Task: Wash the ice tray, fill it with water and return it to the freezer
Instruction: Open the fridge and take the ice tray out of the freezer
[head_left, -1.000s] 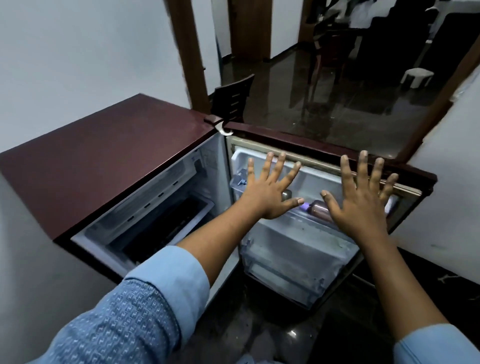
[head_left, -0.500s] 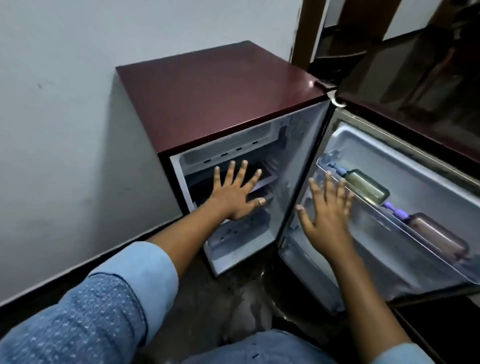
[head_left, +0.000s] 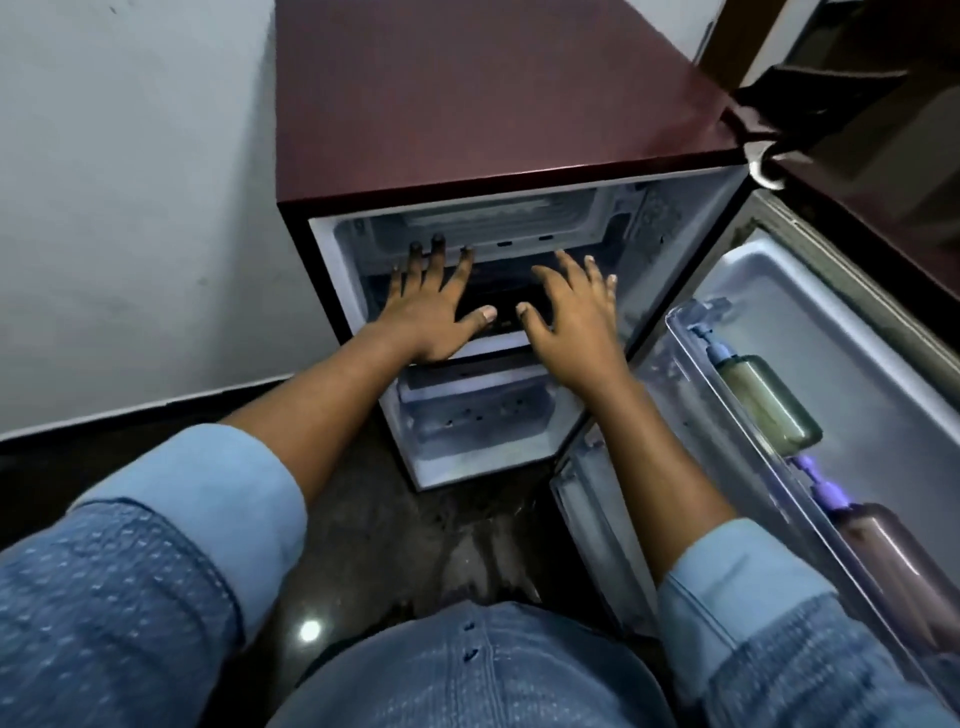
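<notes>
A small maroon fridge (head_left: 488, 93) stands open in front of me. Its freezer compartment (head_left: 498, 228) is at the top of the white interior, with a dark opening below its flap. My left hand (head_left: 431, 306) and my right hand (head_left: 571, 317) are both spread flat, fingers apart, in front of that dark opening, holding nothing. The left fingertips reach up to the freezer flap. No ice tray is visible; the inside of the compartment is too dark to see into.
The fridge door (head_left: 831, 322) is swung open to the right, with a green bottle (head_left: 769, 405) and a brownish bottle (head_left: 893, 561) lying in its shelf. A white wall (head_left: 135, 208) is on the left. A lower white drawer (head_left: 483, 415) sits under my hands. The floor (head_left: 395, 530) is dark and glossy.
My view has swung from the door to the fridge interior. Both hands moved from in front of the door shelf to in front of the freezer opening, staying open.
</notes>
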